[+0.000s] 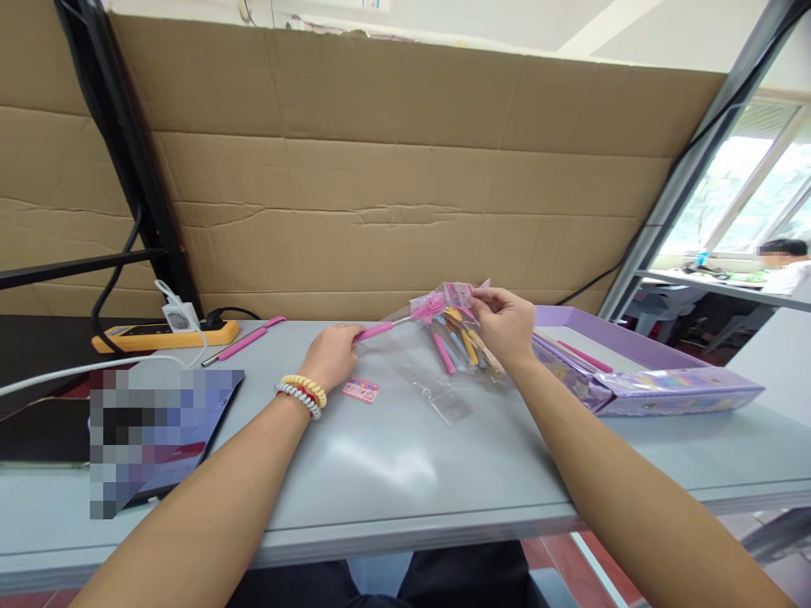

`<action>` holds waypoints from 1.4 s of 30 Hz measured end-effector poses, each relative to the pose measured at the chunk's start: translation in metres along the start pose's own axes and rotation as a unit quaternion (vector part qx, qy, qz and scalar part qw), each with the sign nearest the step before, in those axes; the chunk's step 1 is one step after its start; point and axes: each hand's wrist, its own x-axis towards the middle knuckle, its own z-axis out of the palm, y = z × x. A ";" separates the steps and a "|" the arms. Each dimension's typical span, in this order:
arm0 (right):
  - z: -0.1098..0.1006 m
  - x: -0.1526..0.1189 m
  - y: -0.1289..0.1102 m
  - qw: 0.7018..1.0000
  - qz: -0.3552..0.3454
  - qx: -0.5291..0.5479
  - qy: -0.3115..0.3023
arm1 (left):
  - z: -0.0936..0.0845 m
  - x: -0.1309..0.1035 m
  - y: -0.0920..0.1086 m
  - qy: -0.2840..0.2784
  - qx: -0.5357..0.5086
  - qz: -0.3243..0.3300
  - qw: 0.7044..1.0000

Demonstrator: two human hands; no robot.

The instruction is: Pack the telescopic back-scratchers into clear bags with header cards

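Note:
My left hand [334,353], with beaded bracelets on its wrist, is closed round the pink grip of a slim stick [375,331]. The stick has a thin silvery shaft, and its pink far end reaches to the clear plastic bag [457,295]. Pinched between the fingers of my right hand [505,321] is the bag's pink-printed edge. Several slim pieces with coloured handles lie in or under the bag, among them a pink handle [443,351] and a yellow handle [470,347]. Their far ends are hard to make out. A small pink printed card [361,389] lies beside my left wrist.
At right stands an open purple box [681,390] with a pink stick [586,356] in it. Another pink-handled stick [242,344] lies left, near a yellow power strip [166,336] and a dark flat device [183,447]. Cardboard [405,177] walls the back.

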 end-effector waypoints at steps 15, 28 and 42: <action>0.004 -0.008 0.000 0.990 -0.059 0.008 -0.125 | -0.002 0.000 0.001 0.009 -0.013 0.024 1.000; 0.010 -0.002 0.017 0.991 0.099 0.084 -0.023 | -0.002 0.000 0.004 0.008 -0.022 0.018 1.000; 0.004 -0.006 0.002 0.996 0.059 -0.007 -0.072 | 0.001 0.001 0.003 0.004 -0.030 0.040 0.999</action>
